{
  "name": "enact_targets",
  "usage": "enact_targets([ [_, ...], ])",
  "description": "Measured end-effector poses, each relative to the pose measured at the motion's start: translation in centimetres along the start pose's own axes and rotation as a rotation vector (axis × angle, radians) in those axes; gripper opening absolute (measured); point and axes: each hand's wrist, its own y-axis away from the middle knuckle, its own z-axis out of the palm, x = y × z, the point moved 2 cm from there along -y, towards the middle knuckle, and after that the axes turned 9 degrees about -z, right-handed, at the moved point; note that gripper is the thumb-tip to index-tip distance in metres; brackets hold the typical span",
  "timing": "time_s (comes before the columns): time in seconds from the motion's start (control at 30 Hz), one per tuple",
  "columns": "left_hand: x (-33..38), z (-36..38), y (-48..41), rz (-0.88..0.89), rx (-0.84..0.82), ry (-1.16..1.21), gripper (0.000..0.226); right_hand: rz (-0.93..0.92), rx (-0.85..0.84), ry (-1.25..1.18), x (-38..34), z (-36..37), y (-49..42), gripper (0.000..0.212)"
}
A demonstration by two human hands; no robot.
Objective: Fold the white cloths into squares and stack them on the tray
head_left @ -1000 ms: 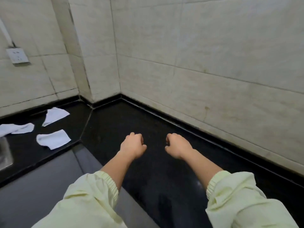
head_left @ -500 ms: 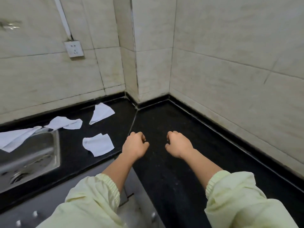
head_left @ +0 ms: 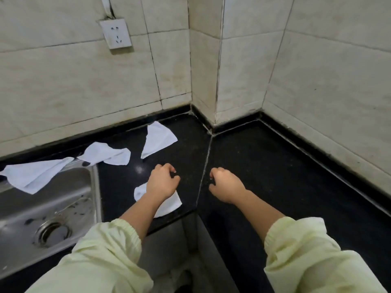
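Note:
Several white cloths lie crumpled on the black counter. One cloth lies near the counter's front edge, partly hidden under my left hand and forearm. Another cloth lies farther back near the wall. A third cloth sits beside the sink's back corner, and one more cloth hangs over the sink's rim. My left hand is curled into a loose fist with nothing visibly in it. My right hand is also fisted, empty, over the bare counter right of the seam. No tray is in view.
A steel sink with a drain fills the left. The black counter wraps an inner tiled corner with a pillar. A wall socket is above. Cabinet fronts drop away below the counter's front edge.
The view has swung left, bringing the sink and more cloths into sight. Both fists stay closed, and my left hand now sits over the nearest cloth.

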Motion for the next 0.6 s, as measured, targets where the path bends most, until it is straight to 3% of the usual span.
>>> enact_targets([
  [0.2,-6.3,-0.7,-6.4,-0.272,0.001,-0.013,0.039,0.053,-0.108,-0.129,-2.8,4.3,-7.3,0.027],
  [0.33,-10.4,0.5,-10.1,-0.443,-0.192,0.044,0.050,0.107,-0.203,-0.213,-4.1,7.4,-10.5,0.029],
  [0.47,-12.9,2.8,-13.2,-0.536,-0.354,0.030,0.077,0.183,-0.290,-0.365,-4.8,9.8,-12.1,0.049],
  [0.53,-12.5,3.0,-13.8,-0.558,-0.385,-0.012,0.071,0.205,-0.298,-0.442,-5.0,10.4,-12.6,0.043],
  [0.6,-11.1,2.4,-13.7,-0.544,-0.409,-0.024,0.052,0.209,-0.295,-0.488,-5.1,11.0,-12.9,0.018],
])
